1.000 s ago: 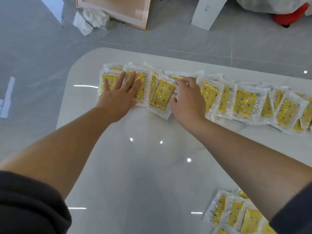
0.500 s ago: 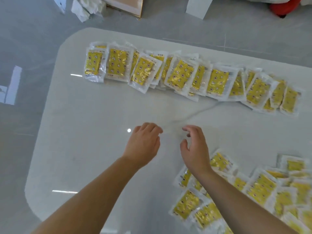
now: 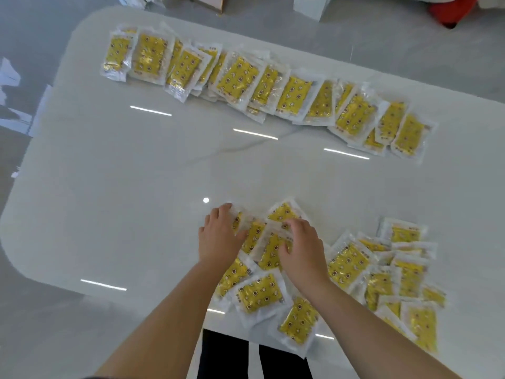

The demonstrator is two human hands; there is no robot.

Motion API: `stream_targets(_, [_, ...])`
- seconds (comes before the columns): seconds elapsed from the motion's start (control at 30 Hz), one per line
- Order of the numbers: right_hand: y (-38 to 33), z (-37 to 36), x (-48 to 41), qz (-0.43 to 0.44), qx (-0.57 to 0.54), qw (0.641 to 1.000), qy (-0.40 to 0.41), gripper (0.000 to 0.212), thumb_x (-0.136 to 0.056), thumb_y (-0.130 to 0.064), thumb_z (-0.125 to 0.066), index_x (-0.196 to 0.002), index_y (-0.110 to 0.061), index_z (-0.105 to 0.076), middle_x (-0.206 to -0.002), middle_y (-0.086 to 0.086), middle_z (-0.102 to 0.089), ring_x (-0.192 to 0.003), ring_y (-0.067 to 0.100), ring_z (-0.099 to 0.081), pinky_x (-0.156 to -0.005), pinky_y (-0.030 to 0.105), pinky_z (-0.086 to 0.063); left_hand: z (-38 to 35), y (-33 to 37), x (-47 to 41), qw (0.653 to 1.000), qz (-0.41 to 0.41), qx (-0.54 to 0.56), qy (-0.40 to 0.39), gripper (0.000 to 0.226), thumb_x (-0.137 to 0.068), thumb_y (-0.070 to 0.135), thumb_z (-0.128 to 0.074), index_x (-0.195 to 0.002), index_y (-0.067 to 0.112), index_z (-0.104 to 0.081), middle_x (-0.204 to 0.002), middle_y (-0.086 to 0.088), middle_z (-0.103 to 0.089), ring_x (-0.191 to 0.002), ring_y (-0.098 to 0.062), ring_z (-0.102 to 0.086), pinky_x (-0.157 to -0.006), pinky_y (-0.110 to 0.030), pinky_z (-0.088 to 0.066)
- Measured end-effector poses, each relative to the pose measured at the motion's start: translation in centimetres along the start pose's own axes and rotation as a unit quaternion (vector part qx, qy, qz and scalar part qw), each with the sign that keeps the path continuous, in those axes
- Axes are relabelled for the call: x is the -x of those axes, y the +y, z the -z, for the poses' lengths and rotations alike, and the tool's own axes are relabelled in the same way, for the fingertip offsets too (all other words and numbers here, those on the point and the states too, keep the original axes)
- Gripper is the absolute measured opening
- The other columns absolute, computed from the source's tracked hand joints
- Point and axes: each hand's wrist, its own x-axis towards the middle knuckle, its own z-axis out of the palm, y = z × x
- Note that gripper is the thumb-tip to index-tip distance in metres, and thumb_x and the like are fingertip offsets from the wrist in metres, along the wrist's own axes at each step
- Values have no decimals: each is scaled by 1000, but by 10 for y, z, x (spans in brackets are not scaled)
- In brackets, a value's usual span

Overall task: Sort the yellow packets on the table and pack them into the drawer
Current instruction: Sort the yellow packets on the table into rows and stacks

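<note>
Hands: left hand (image 3: 218,237) and right hand (image 3: 303,251) curled over loose packets (image 3: 259,294); grip unclear.
Why: probably bunching them to sort like the far row (image 3: 240,77).

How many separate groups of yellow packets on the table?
2: an overlapping row along the far side, a loose pile at the near edge. Overlaps may hide some.

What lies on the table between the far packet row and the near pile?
Nothing: in the head view, only bare tabletop separates the row from the pile.
</note>
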Motion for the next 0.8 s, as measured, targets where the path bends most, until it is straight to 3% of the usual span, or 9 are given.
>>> stream_targets(0.13, [3,-3,-11,16,20,999,-25,47,-91,-15,-54,-136,-22,-43,-137,-5,-46,-127,15,-41,-102,33,-35,-2,8,-25,999,40,-9,-19,44,-84,44,-67,-119,23,-51,-114,4,-55,-112,-19,-48,-94,-38,-34])
stream_targets(0.2, [5,-5,-14,15,6,1000,-22,46,-91,-14,-54,-136,-22,-44,-137,-4,-46,-128,16,-41,-103,34,-35,-1,6,-32,998,42,-19,-39,26,-84,46,-66,-95,26,-53,-95,6,-57,-97,-18,-51,-86,-36,-34])
stream_targets(0.27, [7,-7,-14,21,-10,1000,-13,45,-91,-14,-55,-134,-22,-46,-136,-4,-48,-126,16,-42,-102,34,-36,1,3,-33,998,43,15,-52,28,-86,43,-65,-78,24,-46,-74,7,-52,-76,-18,-50,-79,-35,-37])
stream_targets(0.4, [8,-8,-13,28,-86,996,0,42,-89,-12,-57,-129,-22,-49,-129,-6,-51,-120,13,-46,-101,37,-42,14,-3,-28,984,52,163,-45,26,-91,29,-62,-85,7,-50,-69,-2,-49,-60,-18,-44,-52,-26,-39])
stream_targets(0.53, [-4,0,-19,11,-216,976,0,48,-90,-19,-63,-134,-26,-45,-130,-12,-51,-120,3,-47,-103,30,-44,36,-4,-24,970,45,235,45,23,-90,27,-62,-84,8,-50,-75,-12,-55,-66,-21,-50,-60,-37,-45])
stream_targets(0.6, [-14,6,-25,-19,-299,953,-51,59,-88,-28,-68,-139,-29,-39,-130,-14,-50,-122,2,-47,-103,28,-42,47,2,-19,955,33,288,57,21,-90,26,-63,-84,9,-52,-83,-17,-63,-70,-31,-57,-65,-42,-51])
stream_targets(0.67, [-22,11,-33,-56,-370,918,-131,62,-84,-39,-72,-137,-28,-42,-126,-15,-55,-117,4,-54,-104,35,-44,52,14,-11,942,22,332,32,17,-91,27,-62,-84,13,-54,-88,-17,-67,-80,-37,-64,-71,-47,-55])
stream_targets(0.73, [-22,12,-39,-68,-394,898,-185,47,-83,-38,-73,-124,-22,-57,-113,-7,-70,-106,12,-66,-100,45,-49,51,26,-4,933,17,359,3,15,-94,26,-59,-86,13,-55,-88,-16,-67,-78,-35,-65,-70,-46,-56])
stream_targets(0.8, [-19,12,-40,-83,-403,892,-188,31,-83,-33,-74,-109,-18,-66,-104,1,-74,-99,19,-70,-97,49,-51,46,33,0,932,28,361,-14,19,-96,26,-54,-87,10,-56,-81,-11,-63,-70,-25,-59,-64,-38,-53])
